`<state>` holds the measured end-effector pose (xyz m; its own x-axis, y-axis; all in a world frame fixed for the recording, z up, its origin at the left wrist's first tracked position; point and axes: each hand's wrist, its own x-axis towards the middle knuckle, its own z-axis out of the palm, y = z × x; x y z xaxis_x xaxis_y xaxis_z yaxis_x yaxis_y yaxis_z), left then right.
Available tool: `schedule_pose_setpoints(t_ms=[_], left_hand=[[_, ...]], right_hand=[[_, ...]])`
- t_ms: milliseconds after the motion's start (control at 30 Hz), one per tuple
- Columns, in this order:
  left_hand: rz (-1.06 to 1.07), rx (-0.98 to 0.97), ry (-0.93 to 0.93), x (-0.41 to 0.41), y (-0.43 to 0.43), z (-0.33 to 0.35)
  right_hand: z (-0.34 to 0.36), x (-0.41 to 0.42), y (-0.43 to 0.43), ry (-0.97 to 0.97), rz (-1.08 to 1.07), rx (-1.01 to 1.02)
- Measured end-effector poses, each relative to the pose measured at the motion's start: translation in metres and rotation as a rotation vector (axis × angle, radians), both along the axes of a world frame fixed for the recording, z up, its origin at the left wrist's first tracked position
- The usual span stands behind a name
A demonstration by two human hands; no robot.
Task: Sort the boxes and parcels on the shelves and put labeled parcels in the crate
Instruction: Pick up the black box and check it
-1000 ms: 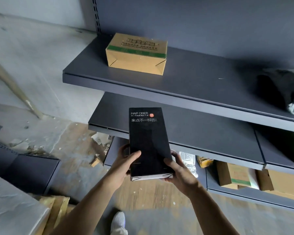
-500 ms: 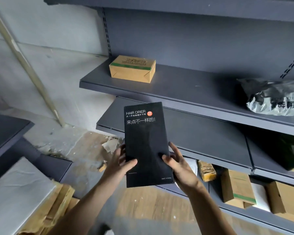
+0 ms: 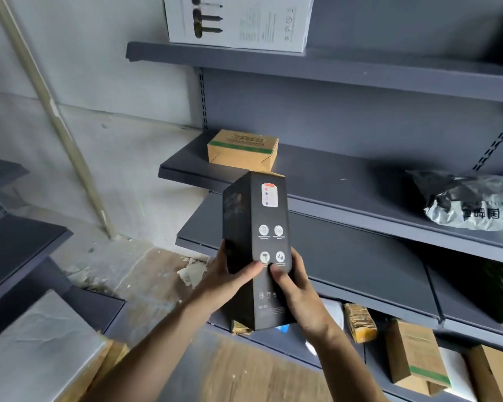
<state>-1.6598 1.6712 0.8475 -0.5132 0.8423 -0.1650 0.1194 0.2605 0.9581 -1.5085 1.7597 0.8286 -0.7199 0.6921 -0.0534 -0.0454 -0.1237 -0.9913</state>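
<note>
Left hand, right hand grip icon-printed box

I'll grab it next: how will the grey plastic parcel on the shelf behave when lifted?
The grey plastic parcel looks crumpled and slack, so it will probably sag in a grip. Its glossy film may be slippery. It lies slumped on the shelf, so rolling seems unlikely.

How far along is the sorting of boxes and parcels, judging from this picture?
Done: nothing can be confirmed, and no crate is in view.
In hand: the left hand and right hand grip a black box upright before the shelves, its icon side towards the camera.
Left: the green-striped kraft box, the grey mailer bag and the lower cartons sit on the shelves.
</note>
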Motion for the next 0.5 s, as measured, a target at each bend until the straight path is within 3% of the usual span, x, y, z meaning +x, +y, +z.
schedule_pose_setpoints(t_ms=[300,500], left_hand=[[-0.038,0.095,-0.494,-0.024,-0.008,0.019],[-0.034,0.164,-0.935,-0.04,-0.015,0.023]], right_hand=[[0.018,-0.013,-0.001,0.008,0.037,-0.075],[0.013,-0.021,-0.003,-0.007,0.032,-0.187]])
